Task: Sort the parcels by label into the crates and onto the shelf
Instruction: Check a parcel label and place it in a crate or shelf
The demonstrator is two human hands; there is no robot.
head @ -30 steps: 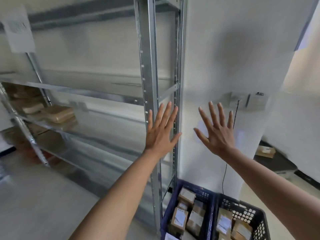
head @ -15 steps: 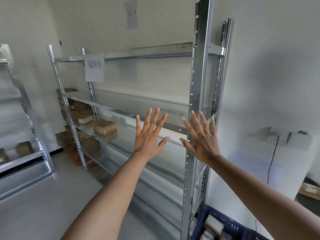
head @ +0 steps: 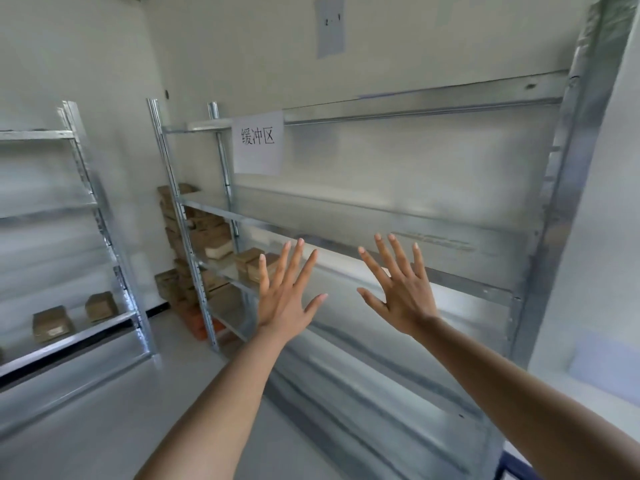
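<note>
Both hands were raised with fingers spread wide, the left hand (head: 282, 299) and right hand (head: 403, 292) holding and touching nothing, backs toward the camera. Behind them stood a galvanised steel shelf (head: 381, 216) with a paper sign (head: 258, 143); brown cardboard parcels (head: 214, 244) lay at its left end

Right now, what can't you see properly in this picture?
- Head view: labels on the parcels on the shelf are too small and blurred to read.
- Writing on the wall paper is too small.
- Crates: out of frame.
- Shelf's right end is cut by the edge.
- Left hand and right hand hold nothing.
</note>
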